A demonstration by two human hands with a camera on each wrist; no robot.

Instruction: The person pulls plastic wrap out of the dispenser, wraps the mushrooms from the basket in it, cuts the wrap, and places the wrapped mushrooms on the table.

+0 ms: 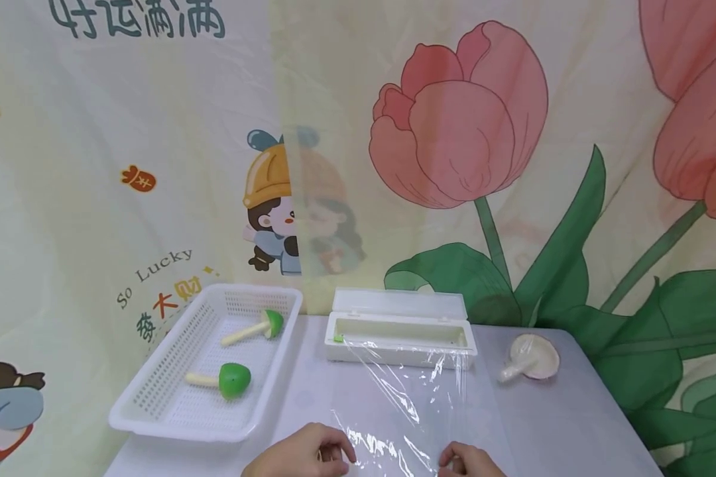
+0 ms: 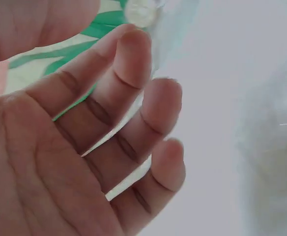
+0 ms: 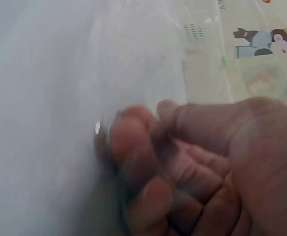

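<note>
A sheet of clear plastic wrap (image 1: 394,404) runs from a white wrap dispenser box (image 1: 400,355) towards me, its lid tipped up at the back. At the left edge of the sheet is my left hand (image 1: 307,454). The left wrist view shows its fingers (image 2: 163,105) loosely bent and apart, with nothing between them and the thumb. My right hand (image 1: 468,462) is at the sheet's right edge, pinching the wrap between thumb and fingers; this hand is blurred in the right wrist view. Both hands are partly cut off by the head view's bottom edge.
Left of the box stands a white perforated basket (image 1: 155,404) with two green-capped mushrooms, one near (image 1: 234,381) and one farther back (image 1: 271,324). To the right lies a pale mushroom-shaped thing (image 1: 545,361) with shiny film round its stem. A printed curtain (image 1: 334,86) hangs behind the table.
</note>
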